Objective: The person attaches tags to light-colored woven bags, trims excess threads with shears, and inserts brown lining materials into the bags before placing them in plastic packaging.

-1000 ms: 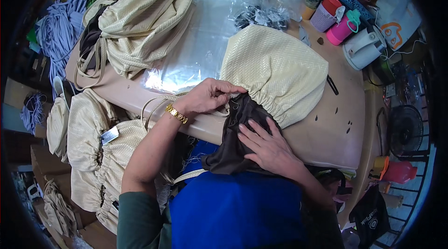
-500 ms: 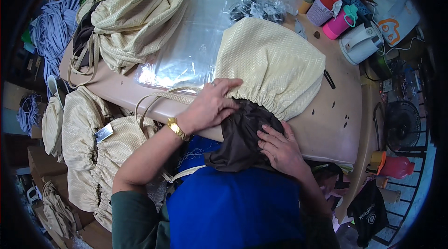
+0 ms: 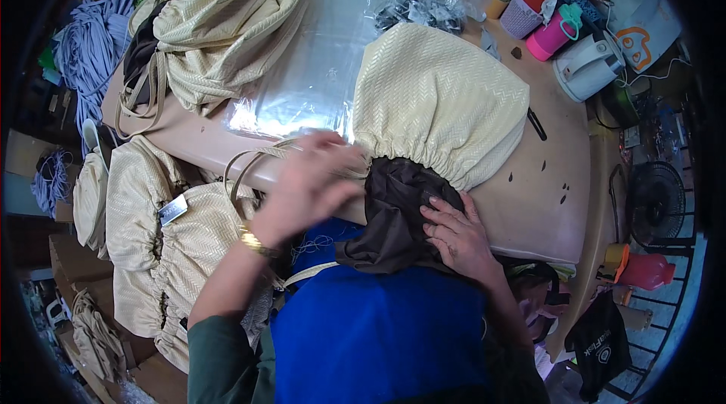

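Observation:
A cream woven drawstring bag (image 3: 439, 101) lies on the table with its gathered mouth toward me. Dark brown lining (image 3: 401, 207) spills from that mouth over the table's edge onto my blue apron (image 3: 378, 328). My right hand (image 3: 457, 234) rests on the lining's right side, fingers stretched out and slightly apart. Just left of the gathered edge is my left hand (image 3: 314, 181), smeared by motion, so its fingers are unclear. Near it runs a thin cream strap (image 3: 246, 166); whether the hand touches it I cannot tell.
Folded cream bags (image 3: 227, 33) lie at the table's far left beside clear plastic sleeves (image 3: 302, 63). More cream bags (image 3: 189, 230) hang at the left, one with a metallic tag (image 3: 173, 209). A black pen (image 3: 537, 124), a pink bottle (image 3: 548, 37) and a white kettle (image 3: 586, 63) are at right.
My left hand has lifted off the gathered edge and moved left and slightly down. My right hand stays on the lining, and the bag lies nearly as before.

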Demonstrator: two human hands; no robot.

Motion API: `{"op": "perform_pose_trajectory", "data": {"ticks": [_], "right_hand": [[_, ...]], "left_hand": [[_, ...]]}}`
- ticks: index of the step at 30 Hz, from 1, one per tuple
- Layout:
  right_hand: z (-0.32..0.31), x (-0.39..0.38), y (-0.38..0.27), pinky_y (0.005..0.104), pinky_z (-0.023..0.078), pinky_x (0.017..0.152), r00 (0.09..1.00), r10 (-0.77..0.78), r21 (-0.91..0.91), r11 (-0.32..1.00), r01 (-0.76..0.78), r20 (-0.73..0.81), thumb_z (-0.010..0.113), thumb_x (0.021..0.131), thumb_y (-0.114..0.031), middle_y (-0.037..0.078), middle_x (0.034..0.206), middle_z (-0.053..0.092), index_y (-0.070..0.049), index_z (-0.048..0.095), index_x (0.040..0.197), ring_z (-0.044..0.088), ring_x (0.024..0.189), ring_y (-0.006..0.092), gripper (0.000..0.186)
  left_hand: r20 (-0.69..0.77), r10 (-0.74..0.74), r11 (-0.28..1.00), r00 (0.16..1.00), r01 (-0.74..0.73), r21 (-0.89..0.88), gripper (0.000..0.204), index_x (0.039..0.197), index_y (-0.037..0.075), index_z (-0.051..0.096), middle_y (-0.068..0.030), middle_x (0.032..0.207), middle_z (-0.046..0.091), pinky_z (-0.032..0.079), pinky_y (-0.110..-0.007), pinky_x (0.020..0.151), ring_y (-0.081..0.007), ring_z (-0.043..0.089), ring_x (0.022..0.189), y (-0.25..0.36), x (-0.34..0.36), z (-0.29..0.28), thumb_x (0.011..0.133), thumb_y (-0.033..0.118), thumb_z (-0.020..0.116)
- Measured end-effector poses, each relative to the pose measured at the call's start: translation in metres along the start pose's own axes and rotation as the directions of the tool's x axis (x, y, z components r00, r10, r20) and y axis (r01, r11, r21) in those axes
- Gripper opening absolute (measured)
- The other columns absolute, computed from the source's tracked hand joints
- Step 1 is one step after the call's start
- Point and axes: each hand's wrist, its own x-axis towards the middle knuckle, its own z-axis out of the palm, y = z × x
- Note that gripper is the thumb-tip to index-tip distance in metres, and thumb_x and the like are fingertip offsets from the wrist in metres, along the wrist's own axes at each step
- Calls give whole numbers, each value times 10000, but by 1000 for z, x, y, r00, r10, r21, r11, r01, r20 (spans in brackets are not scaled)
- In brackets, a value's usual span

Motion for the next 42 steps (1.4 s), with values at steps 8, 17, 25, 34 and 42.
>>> {"op": "perform_pose_trajectory", "data": {"ticks": [8, 17, 25, 34, 42], "right_hand": [[-2, -20, 6, 505, 351, 1094, 991, 4, 70, 998, 5, -134, 736, 786, -94, 77, 1231, 641, -54, 684, 857, 542, 1267, 248, 96], [-3, -52, -22, 374, 502, 861, 815, 558, 751, 469, -465, 156, 917, 642, -353, 161, 1303, 496, -80, 259, 1488, 579, 1019, 229, 1106], [25, -24, -18, 312, 376, 1072, 880, 473, 896, 367, -249, 51, 707, 751, 121, 104, 1318, 470, -11, 403, 1390, 524, 1202, 188, 720], [6, -56, -4, 233, 427, 894, 822, 564, 939, 237, -250, 77, 618, 848, 50, 27, 1067, 587, -13, 537, 1180, 559, 999, 89, 347], [21, -60, 8, 221, 468, 865, 812, 554, 982, -136, -128, 183, 495, 958, -23, 41, 1048, 618, -31, 547, 1181, 592, 936, 82, 229]], "left_hand": [[-333, -533, 840, 778, 439, -320, 387, 654, 23, 549, 13, 615, 581, 369, -252, 486, -52, 422, 527, -71, -17, -45, 994, 207, 539], [656, -76, 956, 751, 241, -166, 268, 1027, 45, 631, -226, 844, 648, 504, -451, 703, -410, 638, 827, 33, -41, 55, 860, 238, 710], [663, -433, 883, 611, 436, 175, 653, 691, -68, 638, -286, 674, 608, 500, -487, 710, -457, 632, 750, 44, -1, 40, 974, 504, 500], [-323, -641, 760, 696, 518, -392, 209, 1023, 74, 642, -22, 775, 587, 419, -241, 554, -87, 521, 609, -77, -88, -80, 992, 273, 585], [30, -352, 933, 936, 353, -77, 211, 920, 31, 706, -57, 804, 693, 519, -268, 661, -122, 652, 699, 28, -42, 2, 795, 168, 806]]}}
